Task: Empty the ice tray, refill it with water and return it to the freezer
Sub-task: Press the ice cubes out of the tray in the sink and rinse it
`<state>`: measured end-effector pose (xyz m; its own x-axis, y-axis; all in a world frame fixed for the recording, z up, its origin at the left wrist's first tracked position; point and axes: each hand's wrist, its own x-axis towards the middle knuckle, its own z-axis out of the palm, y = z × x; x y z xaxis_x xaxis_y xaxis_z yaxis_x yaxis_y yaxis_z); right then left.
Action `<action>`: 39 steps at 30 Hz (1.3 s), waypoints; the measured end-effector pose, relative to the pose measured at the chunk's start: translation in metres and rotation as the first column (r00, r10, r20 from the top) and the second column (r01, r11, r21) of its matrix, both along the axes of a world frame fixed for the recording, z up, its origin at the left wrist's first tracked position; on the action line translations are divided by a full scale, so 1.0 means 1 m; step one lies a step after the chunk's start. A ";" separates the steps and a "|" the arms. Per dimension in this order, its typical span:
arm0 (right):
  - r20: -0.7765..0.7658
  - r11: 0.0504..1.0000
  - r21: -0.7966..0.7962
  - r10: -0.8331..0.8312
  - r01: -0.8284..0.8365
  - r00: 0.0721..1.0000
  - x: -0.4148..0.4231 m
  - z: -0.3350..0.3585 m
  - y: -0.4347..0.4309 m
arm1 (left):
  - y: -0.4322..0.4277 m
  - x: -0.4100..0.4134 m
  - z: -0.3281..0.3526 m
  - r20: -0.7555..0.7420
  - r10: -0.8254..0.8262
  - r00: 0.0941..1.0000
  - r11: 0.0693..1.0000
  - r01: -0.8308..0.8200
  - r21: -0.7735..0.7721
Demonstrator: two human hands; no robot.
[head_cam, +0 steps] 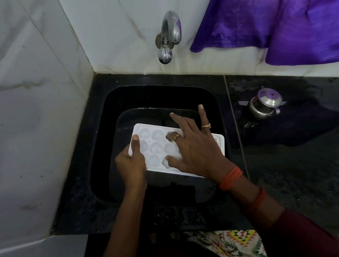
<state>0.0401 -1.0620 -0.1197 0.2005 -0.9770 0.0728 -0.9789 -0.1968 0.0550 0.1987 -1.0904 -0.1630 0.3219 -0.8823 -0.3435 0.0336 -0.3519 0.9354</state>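
Black bench (293,178) all around, wet and shiny to the right of the right fingers. Dark sink (105,155) sunk in it, directly under both hands, with a steel tap (170,30) on the tiled wall beyond the fingertips, apparently not running. Purple cloth (288,13) hanging far right of the tap; small steel pot (265,105) on the bench, well apart from the right fingers.

White ice tray (158,146) held over the sink, between the two hands, cavities facing up and looking pale, maybe still with ice; hard to tell. Left hand (130,165) closed on the tray's left edge, thumb on top, other fingers hidden below. Right hand (195,150) spread wide and flat on the tray, thumb and one finger pressing into cavities, two fingers lifted; not gripping.

Probably still the emptying step. Risk from here: only one real grip, on a wet edge, so a hard push by the right fingers could tip the tray or make it slip down into the sink. Cubes popping out suddenly could also jump onto the bench.
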 end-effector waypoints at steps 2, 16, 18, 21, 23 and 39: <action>0.013 1.000 -0.013 -0.004 0.004 1.000 -0.001 0.001 0.001 | 0.000 0.000 -0.001 -0.002 -0.002 1.000 1.000 0.002 0.004; -0.071 0.998 0.018 -0.052 0.053 0.996 -0.002 0.006 0.003 | 0.001 0.000 0.000 -0.003 0.008 1.000 1.000 -0.008 0.011; -0.073 0.998 0.023 -0.059 0.060 0.996 -0.003 0.008 0.003 | 0.003 0.000 0.001 -0.004 0.008 1.000 1.000 -0.008 0.010; -0.080 0.998 0.033 -0.058 0.061 0.995 -0.004 0.009 0.003 | 0.003 -0.001 0.002 -0.006 0.004 1.000 1.000 -0.004 0.002; -0.079 0.998 0.035 -0.054 0.057 0.995 -0.005 0.009 0.003 | 0.004 -0.001 0.003 -0.010 0.013 1.000 1.000 -0.013 0.001; 0.105 0.996 -0.085 -0.033 0.042 0.994 -0.006 -0.001 0.005 | 0.009 -0.003 0.006 -0.011 0.016 1.000 1.000 -0.016 -0.001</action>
